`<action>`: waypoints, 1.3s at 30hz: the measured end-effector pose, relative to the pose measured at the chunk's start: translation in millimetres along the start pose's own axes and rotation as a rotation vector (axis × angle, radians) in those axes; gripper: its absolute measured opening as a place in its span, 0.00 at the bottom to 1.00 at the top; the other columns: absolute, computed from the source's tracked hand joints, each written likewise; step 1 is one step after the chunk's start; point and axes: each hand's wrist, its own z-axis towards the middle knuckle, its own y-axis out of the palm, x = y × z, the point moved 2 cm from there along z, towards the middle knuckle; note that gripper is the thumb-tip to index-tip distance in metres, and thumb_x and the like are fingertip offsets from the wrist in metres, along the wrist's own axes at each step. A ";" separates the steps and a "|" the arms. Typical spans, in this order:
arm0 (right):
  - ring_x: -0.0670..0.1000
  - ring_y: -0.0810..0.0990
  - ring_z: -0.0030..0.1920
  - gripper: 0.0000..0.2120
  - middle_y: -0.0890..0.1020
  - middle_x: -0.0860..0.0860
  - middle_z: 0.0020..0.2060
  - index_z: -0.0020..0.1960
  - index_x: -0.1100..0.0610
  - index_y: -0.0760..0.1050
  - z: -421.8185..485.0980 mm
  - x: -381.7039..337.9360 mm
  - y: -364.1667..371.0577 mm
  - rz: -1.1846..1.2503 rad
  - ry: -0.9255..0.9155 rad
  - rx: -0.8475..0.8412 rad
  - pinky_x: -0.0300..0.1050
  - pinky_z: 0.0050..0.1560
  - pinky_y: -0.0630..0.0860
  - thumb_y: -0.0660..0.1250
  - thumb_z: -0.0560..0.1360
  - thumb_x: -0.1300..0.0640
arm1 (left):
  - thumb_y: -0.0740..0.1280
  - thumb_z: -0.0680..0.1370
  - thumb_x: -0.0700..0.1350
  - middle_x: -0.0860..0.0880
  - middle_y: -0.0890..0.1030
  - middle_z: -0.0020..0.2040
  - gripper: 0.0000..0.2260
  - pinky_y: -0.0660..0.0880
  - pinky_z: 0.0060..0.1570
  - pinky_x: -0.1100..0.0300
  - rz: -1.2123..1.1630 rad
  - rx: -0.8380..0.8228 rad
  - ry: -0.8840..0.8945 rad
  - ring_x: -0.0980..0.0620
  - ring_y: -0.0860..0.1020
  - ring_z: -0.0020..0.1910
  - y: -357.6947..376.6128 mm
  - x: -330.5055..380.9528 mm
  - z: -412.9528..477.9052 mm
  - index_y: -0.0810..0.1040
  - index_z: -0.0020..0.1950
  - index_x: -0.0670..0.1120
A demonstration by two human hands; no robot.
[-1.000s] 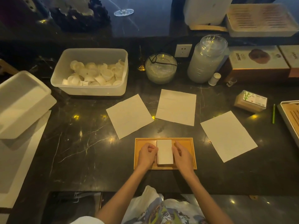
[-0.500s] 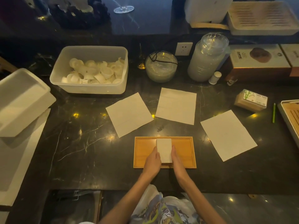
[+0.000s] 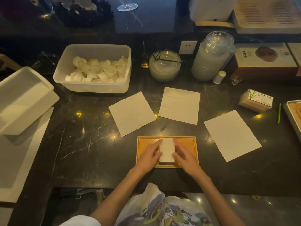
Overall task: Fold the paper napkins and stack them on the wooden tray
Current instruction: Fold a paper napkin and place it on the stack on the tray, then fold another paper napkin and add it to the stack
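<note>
A small wooden tray (image 3: 145, 145) lies on the dark marble counter near its front edge. A stack of folded white napkins (image 3: 166, 149) sits in the tray's middle. My left hand (image 3: 150, 154) rests flat against the stack's left side and my right hand (image 3: 183, 154) against its right side, fingers stretched forward, pressing it between them. Three unfolded napkins lie flat beyond the tray: one at left (image 3: 132, 113), one in the middle (image 3: 179, 105), one at right (image 3: 232, 134).
A plastic tub of small white cups (image 3: 94, 69) stands at back left, a glass bowl (image 3: 164, 65) and a stack of clear lids (image 3: 211, 57) at back centre. A tissue pack (image 3: 255, 101) and green pen (image 3: 279, 113) lie right. White containers (image 3: 22, 98) sit left.
Both hands slid back toward me half a second ago, then moved forward again along the stack's sides. The stack stayed on the tray.
</note>
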 end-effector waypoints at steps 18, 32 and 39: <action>0.44 0.77 0.53 0.25 0.70 0.41 0.62 0.74 0.39 0.65 20.8 0.4 -24.4 -0.215 -0.025 0.057 0.33 0.48 0.75 0.66 0.79 0.45 | 0.60 0.83 0.57 0.53 0.74 0.71 0.23 0.76 0.66 0.48 0.246 0.021 -0.025 0.53 0.76 0.63 -19.5 -9.7 8.2 0.63 0.78 0.58; 0.56 0.82 0.50 0.09 0.83 0.56 0.50 0.53 0.59 0.79 194.8 -133.2 35.0 -0.401 0.111 0.353 0.52 0.53 0.81 0.64 0.82 0.55 | 0.65 0.82 0.53 0.36 0.75 0.68 0.23 0.73 0.65 0.43 -0.001 0.575 -0.672 0.34 0.74 0.66 -175.3 -80.2 76.1 0.72 0.68 0.36; 0.59 0.81 0.57 0.14 0.76 0.60 0.62 0.65 0.62 0.72 218.3 -128.6 51.2 -0.584 0.270 0.348 0.50 0.58 0.79 0.65 0.82 0.58 | 0.68 0.81 0.49 0.36 0.69 0.73 0.26 0.69 0.68 0.44 0.020 0.455 -0.740 0.35 0.68 0.72 -171.0 -78.7 91.3 0.66 0.73 0.36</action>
